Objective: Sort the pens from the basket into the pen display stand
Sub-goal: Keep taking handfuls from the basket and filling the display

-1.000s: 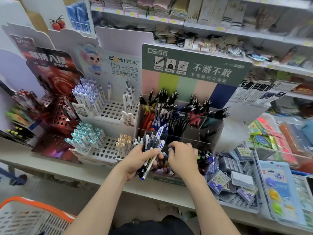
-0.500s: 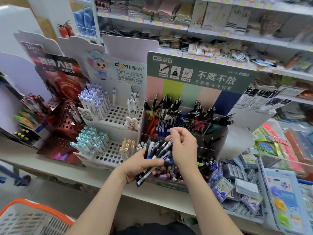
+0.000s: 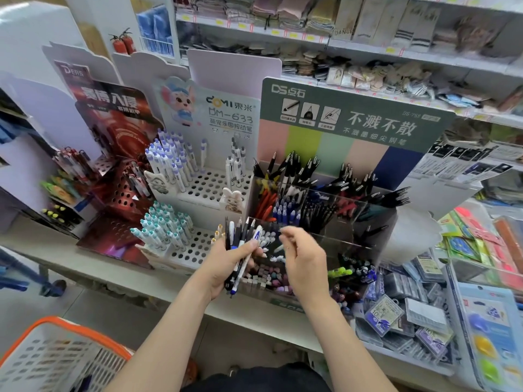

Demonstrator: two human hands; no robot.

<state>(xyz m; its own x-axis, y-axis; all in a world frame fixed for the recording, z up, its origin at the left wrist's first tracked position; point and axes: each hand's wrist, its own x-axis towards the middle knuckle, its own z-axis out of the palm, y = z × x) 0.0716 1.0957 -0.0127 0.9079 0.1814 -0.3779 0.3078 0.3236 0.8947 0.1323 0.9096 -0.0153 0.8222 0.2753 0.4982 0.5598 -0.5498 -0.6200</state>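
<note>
- Basket (image 3: 60, 352): orange rim, white mesh, lower left, well apart from the shelf. Whether pens lie in it cannot be told.
- White perforated stand (image 3: 209, 188): two tiers, blue-and-white pens above and teal-capped pens below, with many holes vacant.
- Left hand (image 3: 226, 271): grasps the bundle of pens, fingers wrapped round the barrels, in front of the lower left corner of the clear stand.
- Pens (image 3: 245, 244): mixed black, white and blue barrels, fanned roughly upright in the left hand. They are out of the basket and not yet in any compartment.
- Right hand (image 3: 305, 264): just beside the bundle, raised over the front compartment. Thumb and forefinger are drawn together but blurred; whether they pinch a pen cannot be told.
- Pen display stand (image 3: 334, 239): clear walls, tiered compartments. Red, blue and black pens fill the middle row, black pens the back, small mixed items the front.
- Step in hand (judged): mid-sort, pens being dealt singly from bundle to compartments.
- Next move (judged): the right hand picks one pen from the fan, matches its type to a compartment and sets it in upright, while the left hand steadies the bundle.
</note>
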